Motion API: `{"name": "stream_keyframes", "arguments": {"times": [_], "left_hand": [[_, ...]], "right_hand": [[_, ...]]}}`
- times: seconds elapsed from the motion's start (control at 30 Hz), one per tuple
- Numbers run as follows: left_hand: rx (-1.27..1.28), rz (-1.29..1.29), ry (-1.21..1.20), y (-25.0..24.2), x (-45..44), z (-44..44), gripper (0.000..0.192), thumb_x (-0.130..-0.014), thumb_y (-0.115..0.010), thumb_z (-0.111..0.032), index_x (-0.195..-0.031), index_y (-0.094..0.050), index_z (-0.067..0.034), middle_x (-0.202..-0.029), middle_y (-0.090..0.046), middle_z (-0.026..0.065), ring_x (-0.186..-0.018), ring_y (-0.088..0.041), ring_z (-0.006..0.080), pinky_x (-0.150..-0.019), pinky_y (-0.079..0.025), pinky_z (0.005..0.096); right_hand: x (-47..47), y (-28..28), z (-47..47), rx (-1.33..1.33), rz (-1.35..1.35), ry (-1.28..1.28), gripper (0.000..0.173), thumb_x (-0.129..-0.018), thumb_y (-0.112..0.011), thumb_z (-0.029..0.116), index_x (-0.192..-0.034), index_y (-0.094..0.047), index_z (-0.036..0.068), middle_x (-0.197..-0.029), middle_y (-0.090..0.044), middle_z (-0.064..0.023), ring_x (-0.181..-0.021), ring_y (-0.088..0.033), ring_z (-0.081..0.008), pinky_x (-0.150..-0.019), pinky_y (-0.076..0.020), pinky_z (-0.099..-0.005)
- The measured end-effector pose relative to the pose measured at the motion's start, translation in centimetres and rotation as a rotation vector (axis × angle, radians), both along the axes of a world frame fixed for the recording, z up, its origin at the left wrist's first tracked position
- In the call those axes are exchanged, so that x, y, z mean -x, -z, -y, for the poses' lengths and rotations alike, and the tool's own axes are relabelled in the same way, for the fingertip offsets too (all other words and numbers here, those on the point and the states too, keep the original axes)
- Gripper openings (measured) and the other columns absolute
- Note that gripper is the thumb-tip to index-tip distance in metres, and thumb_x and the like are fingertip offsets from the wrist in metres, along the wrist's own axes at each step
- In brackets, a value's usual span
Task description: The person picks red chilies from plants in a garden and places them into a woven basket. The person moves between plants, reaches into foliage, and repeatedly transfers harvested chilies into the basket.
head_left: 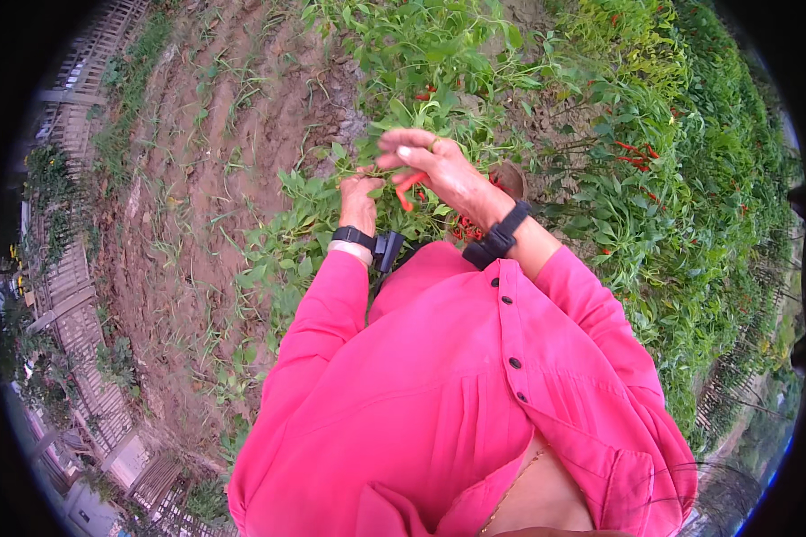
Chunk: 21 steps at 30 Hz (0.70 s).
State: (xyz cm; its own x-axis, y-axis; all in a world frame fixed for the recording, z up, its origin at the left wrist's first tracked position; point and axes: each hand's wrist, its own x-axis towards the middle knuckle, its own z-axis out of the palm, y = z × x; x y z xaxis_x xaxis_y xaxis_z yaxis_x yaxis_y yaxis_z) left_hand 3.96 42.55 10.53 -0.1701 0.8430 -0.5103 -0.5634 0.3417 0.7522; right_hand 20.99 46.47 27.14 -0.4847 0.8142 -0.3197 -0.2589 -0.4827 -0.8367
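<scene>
My right hand (pixel 436 164) is curled around red chili peppers (pixel 408 191) that stick out below its fingers, above the leafy pepper plants. To its left, my left hand (pixel 359 194) touches the stems of a green pepper plant (pixel 302 215); the foliage partly hides its fingertips. Below my right forearm lies a heap of red chilies (pixel 467 229), partly covered by the arm. A round brown container (pixel 508 178) with red chilies in it shows behind my right wrist. Both wrists wear black straps with devices.
Dense pepper plants (pixel 698 201) with red chilies (pixel 637 156) fill the right side. Bare brown soil (pixel 228 154) with scattered weeds lies on the left, bordered by a slatted fence (pixel 74 268). More pepper plants (pixel 436 40) stand ahead.
</scene>
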Motion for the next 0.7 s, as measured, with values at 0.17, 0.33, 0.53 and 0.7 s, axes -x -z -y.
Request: {"name": "stream_keyframes", "arguments": {"times": [0.17,0.33,0.53,0.7], "left_hand": [[0.051,0.043,-0.021,1.8,-0.1,1.0,0.032,-0.074,-0.064,0.008,-0.105,-0.061,0.008,-0.094,-0.065,0.0099,-0.077,-0.064,0.0189,-0.064,-0.051,0.0298],[0.048,-0.083,0.022,1.9,-0.5,1.1,0.03,-0.074,-0.065,0.011,-0.104,-0.064,0.007,-0.097,-0.065,0.0084,-0.083,-0.062,0.017,-0.077,-0.048,0.0265],[0.013,-0.13,0.15,0.7,-1.2,0.8,0.026,-0.079,-0.067,0.008,-0.104,-0.065,0.002,-0.093,-0.065,0.0033,-0.08,-0.06,0.0115,-0.075,-0.047,0.0244],[-0.07,-0.126,0.195,0.2,-1.0,0.6,0.024,-0.084,-0.068,0.002,-0.107,-0.065,0.001,-0.092,-0.064,0.0009,-0.078,-0.057,0.0096,-0.072,-0.047,0.0237]], "right_hand": [[1.7,3.9,-2.3,-0.147,0.154,-0.107,0.031,-0.096,-0.052,0.01,-0.125,-0.058,-0.002,-0.117,-0.063,-0.0132,-0.087,-0.065,-0.0197,-0.081,-0.0539,-0.0332],[0.5,9.7,-2.9,-0.082,0.697,-0.236,0.024,-0.088,-0.051,0.003,-0.107,-0.065,0.0,-0.082,-0.066,-0.0068,-0.077,-0.063,-0.0143,-0.068,-0.051,-0.0311],[-0.8,12.2,-3.6,-0.757,0.836,-0.288,0.027,-0.078,-0.059,-0.001,-0.103,-0.069,0.004,-0.092,-0.067,-0.0144,-0.093,-0.064,-0.033,-0.082,-0.0509,-0.0404],[-1.4,13.2,-3.7,-0.895,0.916,-0.349,0.035,-0.077,-0.058,-0.003,-0.109,-0.069,0.006,-0.108,-0.064,-0.0176,-0.103,-0.06,-0.0386,-0.09,-0.0486,-0.0428]]}}
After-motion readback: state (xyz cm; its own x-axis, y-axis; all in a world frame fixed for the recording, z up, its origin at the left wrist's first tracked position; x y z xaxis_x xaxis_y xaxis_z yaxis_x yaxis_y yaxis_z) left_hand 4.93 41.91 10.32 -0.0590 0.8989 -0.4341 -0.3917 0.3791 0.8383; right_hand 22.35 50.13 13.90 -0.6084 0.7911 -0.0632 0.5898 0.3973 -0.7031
